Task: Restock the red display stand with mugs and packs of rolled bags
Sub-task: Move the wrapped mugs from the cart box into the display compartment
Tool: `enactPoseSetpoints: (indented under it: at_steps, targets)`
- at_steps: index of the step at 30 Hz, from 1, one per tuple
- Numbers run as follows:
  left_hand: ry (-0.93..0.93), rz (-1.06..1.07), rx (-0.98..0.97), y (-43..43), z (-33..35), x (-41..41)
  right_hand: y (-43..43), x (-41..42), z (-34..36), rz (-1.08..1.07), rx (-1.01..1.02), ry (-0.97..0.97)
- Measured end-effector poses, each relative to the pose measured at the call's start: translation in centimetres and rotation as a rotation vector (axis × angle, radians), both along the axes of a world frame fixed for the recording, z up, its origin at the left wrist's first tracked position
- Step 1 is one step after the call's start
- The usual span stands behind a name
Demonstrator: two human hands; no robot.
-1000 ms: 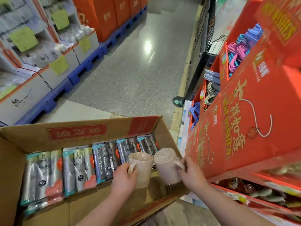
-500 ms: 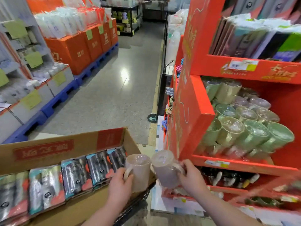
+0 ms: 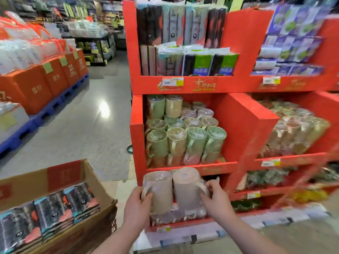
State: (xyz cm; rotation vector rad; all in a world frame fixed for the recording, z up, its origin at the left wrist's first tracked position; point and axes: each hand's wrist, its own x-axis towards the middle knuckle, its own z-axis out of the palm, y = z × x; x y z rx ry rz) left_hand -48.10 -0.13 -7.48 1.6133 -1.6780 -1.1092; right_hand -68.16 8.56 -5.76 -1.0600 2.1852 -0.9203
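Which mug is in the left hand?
The left beige mug, gripped at its handle by the left hand. Its twin beside it is in the right hand; the green mugs stand on the red shelf.

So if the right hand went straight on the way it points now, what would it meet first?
Probably the red display stand: the right hand, gripping a beige mug, faces its front just under the shelf of green mugs. Depth is unclear.
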Motion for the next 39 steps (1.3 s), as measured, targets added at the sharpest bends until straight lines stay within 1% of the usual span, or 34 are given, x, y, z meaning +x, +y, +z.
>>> enactPoseSetpoints:
  at_steps: [5, 9, 16, 20, 23, 30, 39]
  targets:
    - [0.094, -0.043, -0.017, 2.1, 1.8, -5.3, 3.4, -4.0, 1.6, -0.092, -0.074, -0.003]
    - [0.147, -0.039, -0.044, 2.5, 4.0, -7.2, 3.7, -5.7, 2.5, -0.119, -0.114, -0.002]
    - [0.141, -0.061, -0.134, 0.0, 6.5, -10.0, 2.4, -8.2, 3.5, -0.147, -0.224, -0.033]
    - [0.212, -0.089, -0.104, -2.2, 7.2, -13.0, 1.5, -10.8, 4.0, -0.187, -0.226, 0.014]
    - [0.230, -0.104, -0.109, -4.5, 7.7, -15.3, -0.1, -13.1, 4.9, -0.213, -0.241, 0.045]
    - [0.237, -0.130, -0.217, -10.9, 9.1, -18.4, -6.9, -16.7, 6.4, -0.250, -0.284, 0.043]
    - [0.257, -0.118, -0.207, -17.1, 8.5, -19.9, -14.6, -18.7, 6.4, -0.291, -0.295, 0.050]
